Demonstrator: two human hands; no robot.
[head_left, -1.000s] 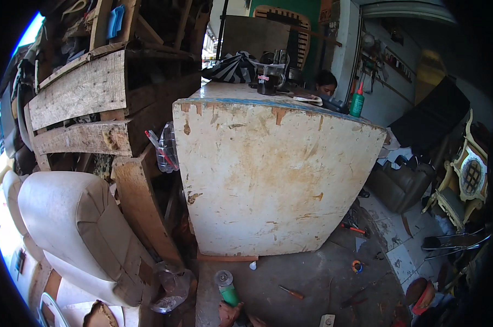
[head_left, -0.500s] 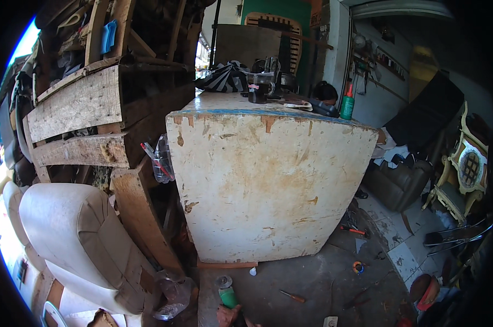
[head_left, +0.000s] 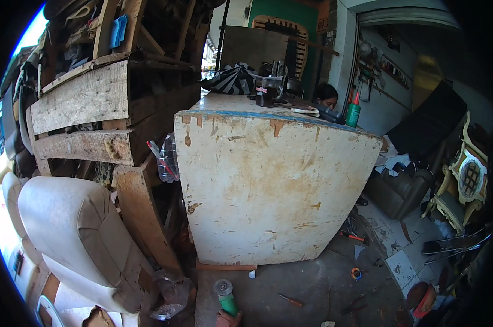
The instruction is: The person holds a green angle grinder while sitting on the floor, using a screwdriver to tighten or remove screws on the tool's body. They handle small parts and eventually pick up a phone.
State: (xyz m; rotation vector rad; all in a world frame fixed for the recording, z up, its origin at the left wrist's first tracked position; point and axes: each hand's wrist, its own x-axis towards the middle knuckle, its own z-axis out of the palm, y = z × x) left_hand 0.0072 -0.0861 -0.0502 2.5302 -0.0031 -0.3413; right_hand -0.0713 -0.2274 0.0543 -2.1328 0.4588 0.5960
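Neither hand is in view, so the state of either grip cannot be told. Since the earlier frames the view has dropped slightly and moved closer: the worn white workbench (head_left: 273, 180) now fills the centre. The green angle grinder (head_left: 225, 296) lies on the near floor (beside a screwdriver (head_left: 291, 300)), nearest the wearer, untouched.

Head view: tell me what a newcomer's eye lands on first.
The big worn white workbench with chipped paint fills the middle, a dark mug and a green bottle on top. To its left stand rough wooden frames above a beige cushioned seat. An angle grinder lies on the grey floor below; no hands show.
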